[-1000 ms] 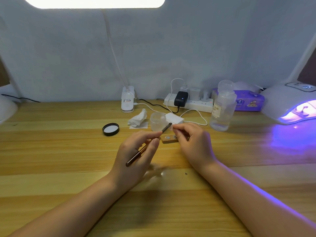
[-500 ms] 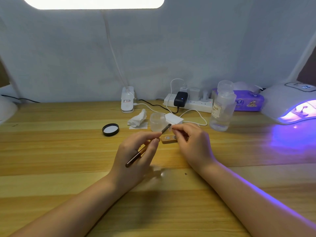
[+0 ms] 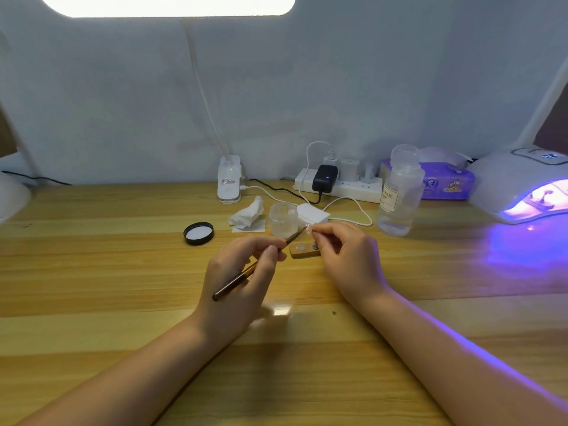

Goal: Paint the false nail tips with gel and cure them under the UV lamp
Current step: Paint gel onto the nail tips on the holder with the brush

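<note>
- At a wooden worktop (image 3: 92, 302) under a bright desk light, a person paints a false nail tip (image 3: 308, 228), held up just above a small wooden holder (image 3: 302, 251).
- The left hand (image 3: 242, 281) pinches a dark brush (image 3: 261, 262) near its ferrule, the bristle end meeting the tip.
- The right hand (image 3: 347, 259) pinches the clear tip between thumb and forefinger, other fingers curled.
- The tip looks feather-light, thin and slick, likely springy; it is best held by its edges or base, clear of wet gel.
- An open gel jar (image 3: 283, 219) stands just behind the hands, its black lid (image 3: 198, 233) to the left.
- The UV lamp (image 3: 522, 192) glows violet at far right, well apart.
</note>
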